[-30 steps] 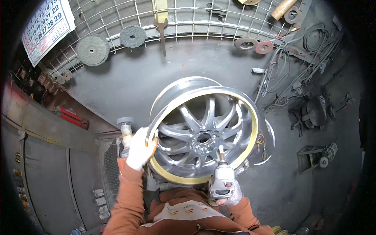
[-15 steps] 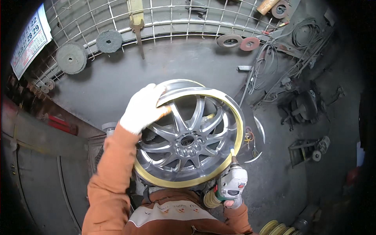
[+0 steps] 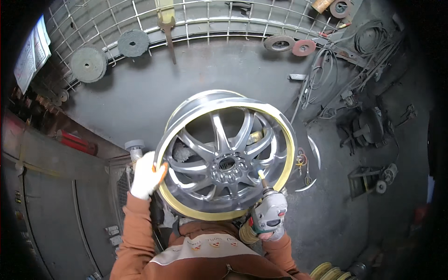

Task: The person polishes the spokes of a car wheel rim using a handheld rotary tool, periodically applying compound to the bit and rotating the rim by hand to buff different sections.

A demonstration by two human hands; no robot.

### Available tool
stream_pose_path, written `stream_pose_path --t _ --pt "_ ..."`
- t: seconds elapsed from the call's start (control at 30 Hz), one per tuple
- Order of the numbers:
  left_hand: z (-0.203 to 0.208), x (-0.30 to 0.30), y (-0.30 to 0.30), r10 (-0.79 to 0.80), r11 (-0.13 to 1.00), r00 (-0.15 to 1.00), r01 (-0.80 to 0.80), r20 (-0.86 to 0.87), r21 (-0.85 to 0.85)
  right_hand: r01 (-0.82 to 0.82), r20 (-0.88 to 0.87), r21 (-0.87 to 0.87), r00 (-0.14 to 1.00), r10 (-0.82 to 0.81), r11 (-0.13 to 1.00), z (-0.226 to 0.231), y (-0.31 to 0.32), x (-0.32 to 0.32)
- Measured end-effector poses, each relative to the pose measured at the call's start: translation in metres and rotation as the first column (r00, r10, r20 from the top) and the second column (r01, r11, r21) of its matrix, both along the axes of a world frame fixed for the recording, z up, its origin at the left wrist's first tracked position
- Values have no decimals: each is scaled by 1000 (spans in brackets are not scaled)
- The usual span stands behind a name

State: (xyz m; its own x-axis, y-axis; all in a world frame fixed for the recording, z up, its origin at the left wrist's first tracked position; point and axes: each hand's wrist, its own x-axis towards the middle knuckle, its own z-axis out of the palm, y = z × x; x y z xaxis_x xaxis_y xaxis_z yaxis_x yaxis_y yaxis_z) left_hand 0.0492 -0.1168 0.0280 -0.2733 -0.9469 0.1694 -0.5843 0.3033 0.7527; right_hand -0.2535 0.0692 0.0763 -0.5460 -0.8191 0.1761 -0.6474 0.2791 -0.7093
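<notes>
A silver multi-spoke wheel (image 3: 218, 133), its lip edged with a yellow band (image 3: 290, 161), stands tilted before my body. My left hand (image 3: 145, 176), in a white glove with orange on the fingers, is closed on the lip at the left side. My right hand (image 3: 273, 234) grips a grey-white handheld rotary power tool (image 3: 272, 210) from below, near the lower right of the wheel. Its narrow shaft carries a small pale tip (image 3: 261, 174), which overlaps the wheel's inner barrel near a spoke; whether it touches metal I cannot tell.
A wire grid (image 3: 200, 21) at the back holds abrasive discs (image 3: 88, 64) and a wrench (image 3: 168, 35). Coiled cables (image 3: 326, 77) hang at right. Scissors (image 3: 307, 176) lie right of the wheel. A dark stool (image 3: 366, 128) stands farther right, and yellow-edged round pieces (image 3: 326, 270) sit lower right.
My left hand has moved from the wheel's upper left down to its left side. The tool's tip has shifted from the lower-right lip inward toward the spokes. The view has shifted slightly.
</notes>
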Motion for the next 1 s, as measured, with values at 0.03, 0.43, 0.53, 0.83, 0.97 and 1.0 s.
stream_pose_path --t 0.03,0.43,0.53,0.83,0.97,1.0 --pt "19 -9 -11 -52 999 999 52 -2 -9 -13 32 -23 999 13 1000 -5 6 -3" --pt "122 -110 -113 -577 782 749 622 325 -45 72 610 -355 773 173 932 -56 79 -53" --pt "118 -107 -104 -463 817 786 558 410 -146 81 722 -381 648 242 921 -76 91 -57" --pt "68 -28 -57 169 985 798 -118 -579 125 32 859 -350 410 307 936 -132 146 -63" --pt "34 15 -12 384 921 759 -275 -525 277 -155 761 -312 549 345 937 -163 152 -80" --pt "25 19 1 406 913 732 -294 -547 284 -161 764 -310 545 346 937 -156 148 -75"
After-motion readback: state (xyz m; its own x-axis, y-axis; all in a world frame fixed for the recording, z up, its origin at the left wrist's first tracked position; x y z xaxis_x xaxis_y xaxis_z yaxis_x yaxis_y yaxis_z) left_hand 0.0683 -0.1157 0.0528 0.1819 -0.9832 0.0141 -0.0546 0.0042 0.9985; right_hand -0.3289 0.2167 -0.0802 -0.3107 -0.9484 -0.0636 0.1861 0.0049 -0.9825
